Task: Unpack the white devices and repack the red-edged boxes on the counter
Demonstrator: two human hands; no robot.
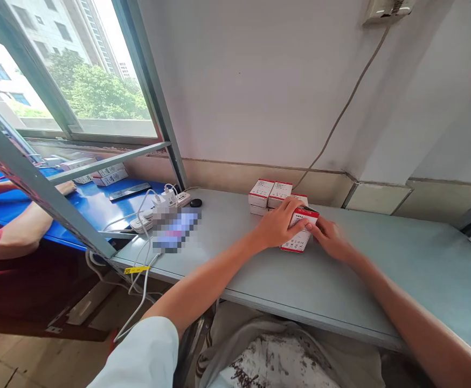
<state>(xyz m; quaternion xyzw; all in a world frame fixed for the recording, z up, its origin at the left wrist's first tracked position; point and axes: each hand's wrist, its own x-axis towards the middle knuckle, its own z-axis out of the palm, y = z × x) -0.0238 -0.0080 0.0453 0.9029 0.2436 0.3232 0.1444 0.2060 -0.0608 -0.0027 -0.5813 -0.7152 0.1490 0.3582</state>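
Observation:
A small white box with red edges stands tilted on the grey table. My left hand wraps its fingers over the box's left side and top. My right hand presses against its right side with fingers closed on it. Just behind them, a stack of similar red-and-white boxes rests near the wall.
A white power strip with chargers and cables and a blurred phone lie at the table's left. A small black round object sits nearby. Another person's arm rests on a blue table at left. A cable runs down the wall.

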